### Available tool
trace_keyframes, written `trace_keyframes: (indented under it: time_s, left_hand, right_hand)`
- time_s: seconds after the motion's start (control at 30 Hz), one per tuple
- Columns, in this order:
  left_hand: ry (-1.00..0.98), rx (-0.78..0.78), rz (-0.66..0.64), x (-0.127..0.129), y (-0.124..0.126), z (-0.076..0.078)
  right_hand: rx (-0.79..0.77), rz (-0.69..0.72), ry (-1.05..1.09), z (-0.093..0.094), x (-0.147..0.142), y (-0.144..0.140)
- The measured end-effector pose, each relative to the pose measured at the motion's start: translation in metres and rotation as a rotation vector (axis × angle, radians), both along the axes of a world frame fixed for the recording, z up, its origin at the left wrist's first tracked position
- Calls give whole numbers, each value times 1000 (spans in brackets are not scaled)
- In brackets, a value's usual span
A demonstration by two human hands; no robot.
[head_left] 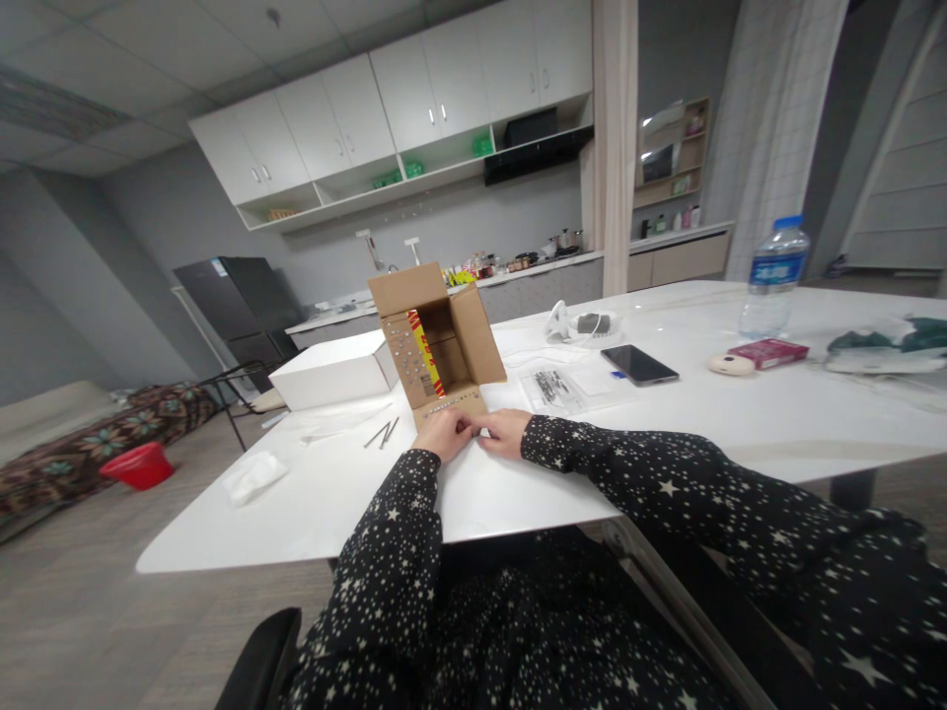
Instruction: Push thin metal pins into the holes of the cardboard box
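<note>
Two hands meet at the near flap of an open cardboard box (436,340) lying on its side on a white table (518,483). The left hand (444,432) and right hand (505,431) (fingertips touching) pinch something too small to identify. Loose nails (383,433) lie just left.

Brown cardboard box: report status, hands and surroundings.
Left hand and right hand together at front flap of open brown cardboard box. White rectangular box alongside.
</note>
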State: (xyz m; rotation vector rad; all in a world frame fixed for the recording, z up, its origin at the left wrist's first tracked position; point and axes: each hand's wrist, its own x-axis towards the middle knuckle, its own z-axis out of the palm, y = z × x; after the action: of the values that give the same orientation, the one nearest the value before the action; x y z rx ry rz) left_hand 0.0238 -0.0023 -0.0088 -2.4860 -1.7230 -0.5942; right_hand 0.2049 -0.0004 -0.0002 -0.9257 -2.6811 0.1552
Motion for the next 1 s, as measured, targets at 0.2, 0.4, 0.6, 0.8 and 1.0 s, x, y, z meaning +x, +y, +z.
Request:
trace_keyframes:
  time_s: [0.2, 0.4, 0.6, 0.8, 1.0]
  left_hand:
    - [14, -23, 30, 1, -2, 2]
    - [53, -19, 32, 3, -3, 4]
    - [124, 24, 56, 5, -1, -1]
    - [88, 133, 121, 2, 1, -3]
    - [-46, 200, 199, -2, 3, 2]
  right_hand:
    - [5, 6, 4, 2, 1, -1]
    - [-2, -2, 2, 2, 1, -2]
    - [-1, 3, 9, -1, 0, 1]
    - [13, -10, 13, -4, -2, 3]
    - [6, -34, 6, -5, -2, 3]
